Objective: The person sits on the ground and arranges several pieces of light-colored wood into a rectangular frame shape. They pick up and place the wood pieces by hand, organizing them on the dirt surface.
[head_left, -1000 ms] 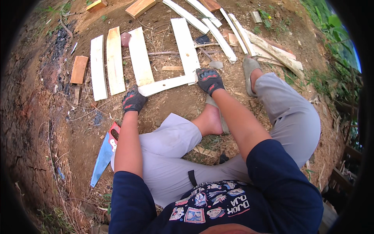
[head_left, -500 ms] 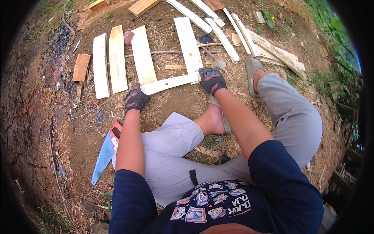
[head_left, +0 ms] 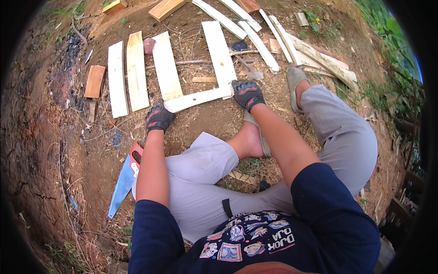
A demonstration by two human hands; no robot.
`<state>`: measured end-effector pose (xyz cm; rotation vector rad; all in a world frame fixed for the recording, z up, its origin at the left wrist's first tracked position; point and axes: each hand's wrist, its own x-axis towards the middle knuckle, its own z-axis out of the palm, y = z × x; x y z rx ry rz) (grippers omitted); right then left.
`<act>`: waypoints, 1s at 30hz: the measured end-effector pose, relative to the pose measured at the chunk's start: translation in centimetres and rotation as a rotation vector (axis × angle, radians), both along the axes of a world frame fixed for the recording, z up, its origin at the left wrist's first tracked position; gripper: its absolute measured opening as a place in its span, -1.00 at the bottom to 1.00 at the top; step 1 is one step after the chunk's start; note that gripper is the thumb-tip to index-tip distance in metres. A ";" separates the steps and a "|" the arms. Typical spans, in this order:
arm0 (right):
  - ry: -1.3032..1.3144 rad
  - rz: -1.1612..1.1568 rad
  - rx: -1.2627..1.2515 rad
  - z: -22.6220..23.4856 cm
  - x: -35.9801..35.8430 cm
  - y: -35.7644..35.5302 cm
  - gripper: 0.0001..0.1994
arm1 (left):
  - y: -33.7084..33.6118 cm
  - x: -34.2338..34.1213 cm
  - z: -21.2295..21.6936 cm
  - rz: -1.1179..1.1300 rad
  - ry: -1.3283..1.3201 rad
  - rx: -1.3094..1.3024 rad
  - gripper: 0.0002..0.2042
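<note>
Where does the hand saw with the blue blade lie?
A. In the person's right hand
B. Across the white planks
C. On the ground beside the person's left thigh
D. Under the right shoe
C: the hand saw lies on the dirt beside the left thigh, away from both gloved hands.

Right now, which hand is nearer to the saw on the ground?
Left. The left hand grips one end of the white slat, just above the saw. The right hand is at the slat's other end, farther away.
</note>
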<state>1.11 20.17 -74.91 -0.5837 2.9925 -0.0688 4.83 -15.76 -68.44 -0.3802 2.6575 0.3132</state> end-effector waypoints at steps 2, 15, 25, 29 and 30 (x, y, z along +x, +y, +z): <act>-0.002 -0.008 -0.020 -0.2 -0.1 0.2 -0.78 | 0.2 -0.2 0.0 0.012 0.024 0.019 -0.52; -0.006 0.004 0.000 0.6 -0.2 -0.4 -0.81 | -0.5 -0.1 -0.9 0.005 0.028 -0.010 -0.47; 0.009 0.014 0.028 0.2 -0.1 -0.4 -0.81 | -0.5 -0.2 -0.6 0.001 -0.013 0.007 -0.54; -0.029 0.009 0.031 0.4 -0.2 -0.4 -0.80 | -0.5 -0.2 -0.7 0.007 -0.013 0.020 -0.53; -0.037 0.007 0.031 0.4 -0.2 -0.4 -0.80 | -0.4 -0.2 -0.7 0.010 0.010 0.013 -0.51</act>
